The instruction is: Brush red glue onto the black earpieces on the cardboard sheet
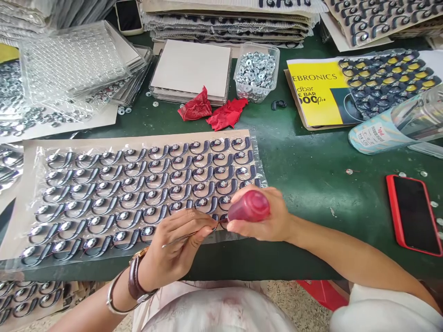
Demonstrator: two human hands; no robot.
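Observation:
My right hand is closed around a translucent red squeeze bottle, its tip pointing down at the lower right of the sheet. In my left hand, a thin metal rod-like tool is pinched, its far end close to the bottle's tip. Both hands are over a brown card sheet topped with clear plastic, where rows of dark blue hook-shaped pieces lie, each with a round silver part. My hands cover some pieces in the lowest row. What is right under the bottle's tip is partly hidden.
Behind the sheet are two crumpled red scraps, a stack of white cards and a tub of silver discs. Clear trays lean at left. At right are a bottle on its side and a red-cased phone.

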